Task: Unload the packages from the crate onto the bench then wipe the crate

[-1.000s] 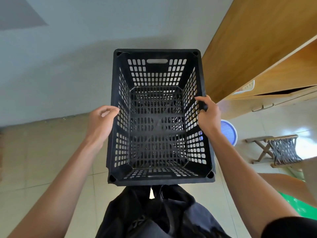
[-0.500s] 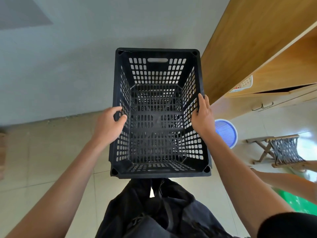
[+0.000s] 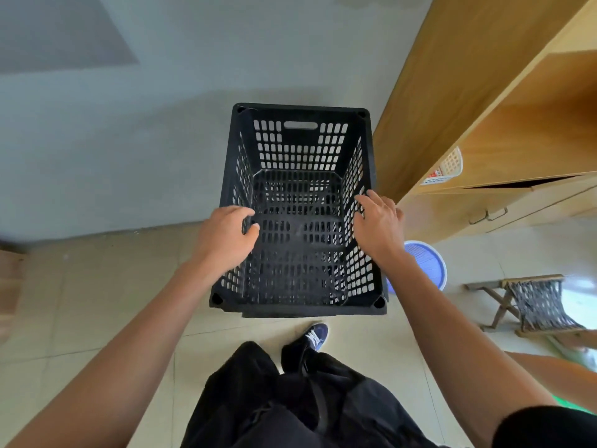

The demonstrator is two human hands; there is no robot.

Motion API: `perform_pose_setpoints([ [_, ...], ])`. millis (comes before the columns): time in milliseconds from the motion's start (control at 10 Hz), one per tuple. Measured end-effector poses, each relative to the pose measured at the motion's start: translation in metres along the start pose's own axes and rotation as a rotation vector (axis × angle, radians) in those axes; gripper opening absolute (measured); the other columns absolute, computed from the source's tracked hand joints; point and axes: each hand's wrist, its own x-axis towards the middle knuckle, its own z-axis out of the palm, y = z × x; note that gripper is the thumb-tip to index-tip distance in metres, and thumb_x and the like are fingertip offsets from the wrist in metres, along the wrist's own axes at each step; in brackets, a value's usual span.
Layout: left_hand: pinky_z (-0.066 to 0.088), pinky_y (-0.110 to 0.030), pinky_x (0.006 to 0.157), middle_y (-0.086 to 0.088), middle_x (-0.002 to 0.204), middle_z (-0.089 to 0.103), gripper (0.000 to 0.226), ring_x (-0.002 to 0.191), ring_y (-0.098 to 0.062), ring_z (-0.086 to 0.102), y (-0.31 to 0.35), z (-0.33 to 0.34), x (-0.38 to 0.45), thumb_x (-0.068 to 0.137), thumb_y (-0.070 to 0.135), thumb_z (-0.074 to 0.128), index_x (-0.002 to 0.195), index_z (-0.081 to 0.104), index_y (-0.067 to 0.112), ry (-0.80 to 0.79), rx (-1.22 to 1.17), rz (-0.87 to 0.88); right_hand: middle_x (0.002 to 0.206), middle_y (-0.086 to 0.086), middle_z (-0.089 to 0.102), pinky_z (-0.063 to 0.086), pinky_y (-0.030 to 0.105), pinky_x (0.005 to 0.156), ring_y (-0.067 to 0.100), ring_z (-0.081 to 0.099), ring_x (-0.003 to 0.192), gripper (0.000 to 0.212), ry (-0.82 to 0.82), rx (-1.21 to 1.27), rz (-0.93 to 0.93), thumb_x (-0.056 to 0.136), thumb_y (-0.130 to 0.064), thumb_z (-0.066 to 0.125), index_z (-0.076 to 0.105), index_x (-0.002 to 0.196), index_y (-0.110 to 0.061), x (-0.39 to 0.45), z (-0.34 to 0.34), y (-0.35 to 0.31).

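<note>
- Left hand [image 3: 226, 239]: placed at the left rim of the crate [image 3: 298, 150], fingers curled over the top edge and thumb hooked inside, so it grips the wall.
- Crate: black moulded plastic, rectangular and deep, walls and base perforated in a regular grid of slots, with a handle cut-out in the far wall. It holds no packages. It sits low over the tiled floor [image 3: 90, 302], just ahead of the person's shoe [image 3: 315, 336]; whether its base touches the floor cannot be told.
- Right hand [image 3: 378, 223]: fingers spread and relaxed, resting against the inner face of the right wall and holding nothing.
- Risk, uneven hold: with only one hand gripping, the crate would likely tip toward the right if lifted.
- Risk, pinched fingers: fingertips could catch in the slots if the crate shifts.
- Risk, wiping: a cloth may snag on the slot edges, and none is in view.
- Right of the crate: a smooth wooden cabinet [image 3: 452, 108], a round blue plastic basin [image 3: 426, 260] on the floor, and a folding stool [image 3: 529, 302] with a woven seat.
</note>
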Motion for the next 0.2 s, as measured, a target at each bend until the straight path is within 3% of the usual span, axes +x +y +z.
perform_pose_setpoints([
  [100,0.046,-0.048,0.105,0.002,0.141,0.06,0.038,0.129,-0.022,0.055,0.008,-0.012,-0.003,0.101,0.04,0.052,0.135,0.059,0.025,0.02,0.034,0.061,0.139,0.001,0.061,0.047,0.052,0.101,0.029,0.053,0.126,0.041,0.027,0.048,-0.095,0.1,-0.012,0.045,0.058,0.138,-0.016,-0.014,-0.017,-0.006],
  [200,0.048,-0.046,0.101,0.0,0.138,0.063,0.038,0.123,-0.024,0.059,0.013,-0.024,-0.006,0.101,0.039,0.052,0.135,0.06,0.023,0.074,0.054,0.139,0.132,0.007,0.066,0.058,0.047,0.083,0.019,0.06,0.086,0.037,0.058,0.071,-0.176,0.1,-0.012,0.046,0.062,0.134,-0.014,-0.028,-0.028,-0.016],
])
